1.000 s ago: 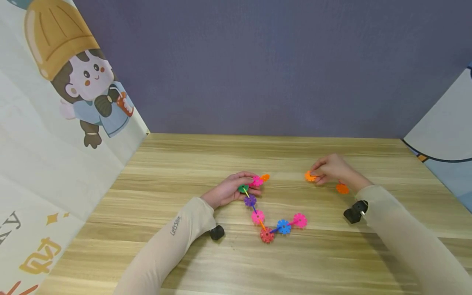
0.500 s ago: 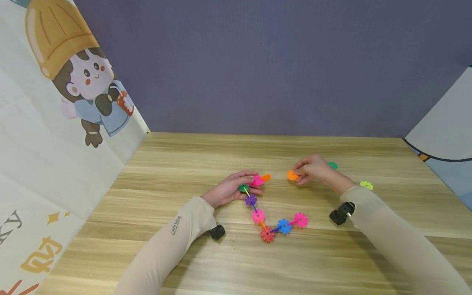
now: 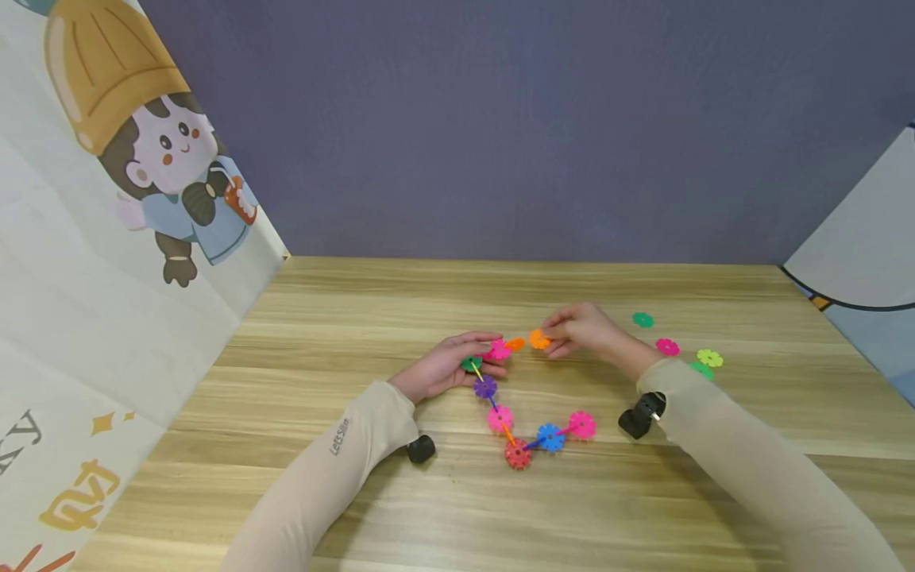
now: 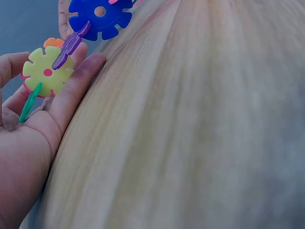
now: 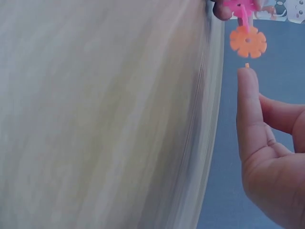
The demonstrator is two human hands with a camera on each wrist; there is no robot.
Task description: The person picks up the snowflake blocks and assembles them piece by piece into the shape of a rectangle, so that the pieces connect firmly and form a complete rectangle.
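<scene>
My left hand (image 3: 450, 367) holds one end of a curved chain of notched plastic snowflake discs slotted together. Near its fingers are a green disc (image 3: 471, 363), a pink disc (image 3: 499, 349) and a yellow disc (image 4: 44, 67); an orange disc (image 3: 515, 344) forms the tip. The chain runs down through purple (image 3: 485, 387) to a red disc (image 3: 518, 454), then right past blue (image 3: 550, 438). Between thumb and fingers, my right hand (image 3: 588, 330) pinches a loose orange snowflake disc (image 3: 538, 339), just right of the tip. In the right wrist view, a finger mostly hides that disc.
Loose snowflake discs lie on the wooden table (image 3: 286, 413) at the right: green (image 3: 642, 319), pink (image 3: 668, 347), yellow (image 3: 710, 358) and light green (image 3: 702, 370), partly behind the right sleeve (image 3: 758, 445). A dark panel (image 3: 529, 135) stands along the back edge.
My right hand has moved left with the orange disc, up close to the chain's orange tip, uncovering loose discs behind it. The left hand and the chain have stayed nearly still.
</scene>
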